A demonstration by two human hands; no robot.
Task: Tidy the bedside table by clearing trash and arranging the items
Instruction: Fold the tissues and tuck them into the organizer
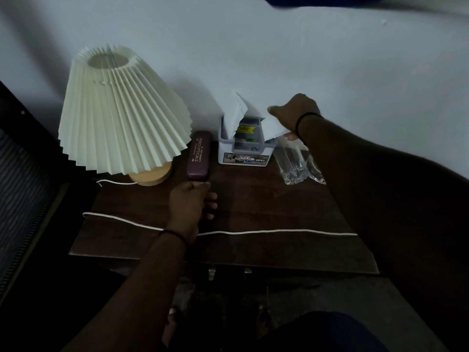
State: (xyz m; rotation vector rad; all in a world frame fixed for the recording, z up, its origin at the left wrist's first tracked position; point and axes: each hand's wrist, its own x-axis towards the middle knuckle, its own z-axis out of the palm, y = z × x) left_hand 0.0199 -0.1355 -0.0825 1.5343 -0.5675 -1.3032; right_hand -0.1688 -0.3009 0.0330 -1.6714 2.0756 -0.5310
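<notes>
On the dark wooden bedside table a maroon glasses case lies beside the lamp. My left hand grips the case's near end. At the back stands a white tissue box with a tissue sticking up from it. My right hand reaches over the box's right side and pinches a white tissue sheet. A clear glass stands just right of the box, partly behind my right forearm.
A pleated cream lamp on a wooden base fills the back left corner. Its white cord runs across the table's front. A pale wall rises behind; a dark bed frame lies at left.
</notes>
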